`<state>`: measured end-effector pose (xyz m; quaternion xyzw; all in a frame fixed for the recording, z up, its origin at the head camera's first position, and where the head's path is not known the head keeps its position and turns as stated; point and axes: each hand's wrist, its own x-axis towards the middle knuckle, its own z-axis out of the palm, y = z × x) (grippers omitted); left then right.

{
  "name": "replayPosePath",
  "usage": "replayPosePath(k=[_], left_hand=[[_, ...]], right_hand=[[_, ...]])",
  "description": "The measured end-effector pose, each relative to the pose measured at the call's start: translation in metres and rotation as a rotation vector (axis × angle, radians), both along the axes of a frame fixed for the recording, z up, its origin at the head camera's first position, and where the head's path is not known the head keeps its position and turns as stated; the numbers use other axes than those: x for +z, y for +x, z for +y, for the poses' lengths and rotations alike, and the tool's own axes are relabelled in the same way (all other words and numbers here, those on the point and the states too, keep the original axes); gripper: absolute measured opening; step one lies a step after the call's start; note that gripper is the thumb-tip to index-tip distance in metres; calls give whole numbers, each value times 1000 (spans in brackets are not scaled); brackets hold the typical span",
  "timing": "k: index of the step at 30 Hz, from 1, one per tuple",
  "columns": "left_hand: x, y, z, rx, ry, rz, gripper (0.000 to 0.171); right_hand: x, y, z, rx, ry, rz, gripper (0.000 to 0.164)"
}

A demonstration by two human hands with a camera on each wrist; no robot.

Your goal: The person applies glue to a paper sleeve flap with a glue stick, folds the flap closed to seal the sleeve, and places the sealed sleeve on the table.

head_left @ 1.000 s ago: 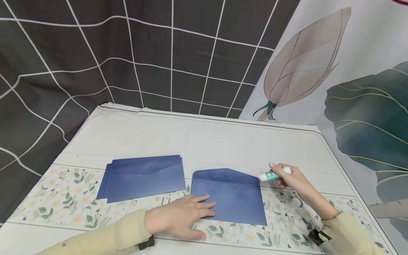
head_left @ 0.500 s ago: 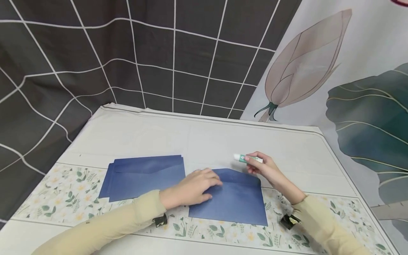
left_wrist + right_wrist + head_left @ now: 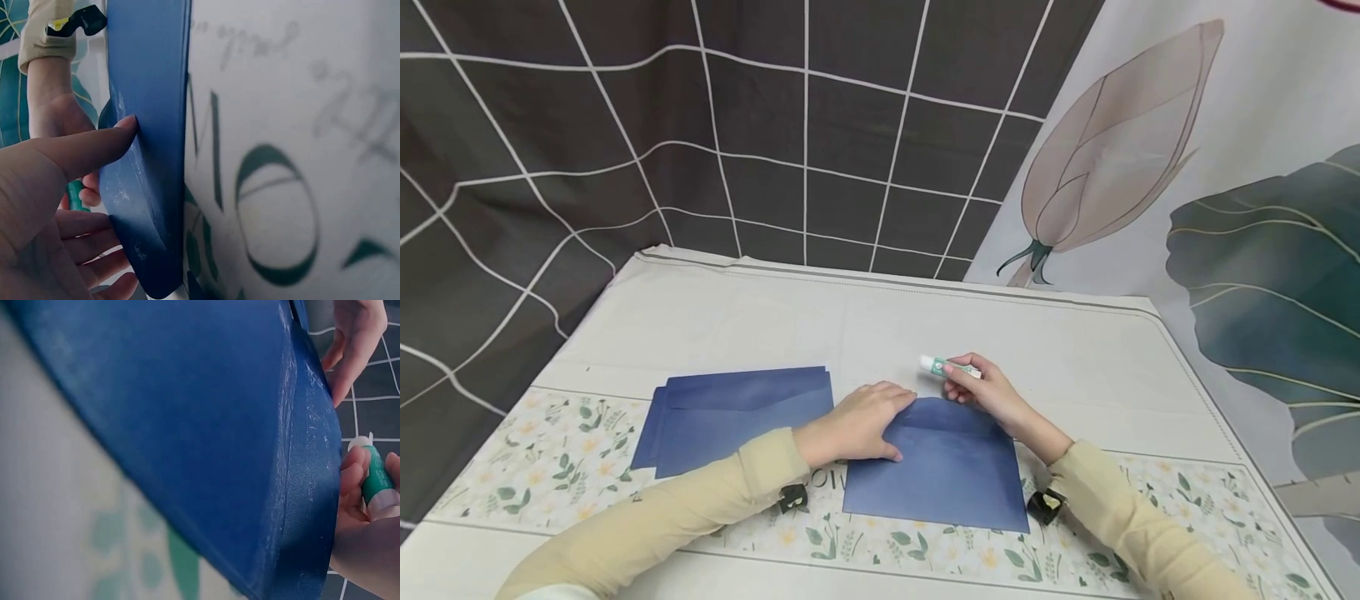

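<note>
A blue envelope [image 3: 943, 475] lies in front of me with its flap [image 3: 312, 450] unfolded toward the far side. Whitish glue smears show along the flap in both wrist views. My left hand [image 3: 859, 423] is at the envelope's upper left corner. Its thumb [image 3: 94, 150] rests over the envelope while the other fingers reach to the flap's edge. Just beyond the flap, my right hand [image 3: 988, 396] grips a white and green glue stick [image 3: 937, 366], whose white end points left. In the right wrist view the glue stick [image 3: 377, 475] stands behind the flap's edge.
To the left lies a small stack of blue envelopes [image 3: 737, 417], partly behind my left forearm. A white cloth with a floral band [image 3: 535, 467] covers the table [image 3: 760, 308]. Dark grid fabric [image 3: 760, 125] and a leaf-printed curtain [image 3: 1105, 167] hang behind it.
My left hand has moved from the envelope's lower left up to the flap's left corner. The right hand has carried the glue stick leftward from the flap's right end to beyond its middle.
</note>
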<state>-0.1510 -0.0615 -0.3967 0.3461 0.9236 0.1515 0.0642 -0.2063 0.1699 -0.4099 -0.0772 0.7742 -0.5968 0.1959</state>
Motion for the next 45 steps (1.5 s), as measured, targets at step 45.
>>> replayPosePath(k=[45], left_hand=[[-10,48,3,-261,-174,-38,65]], right_hand=[[-4,59,-12,40,45,-42,45]])
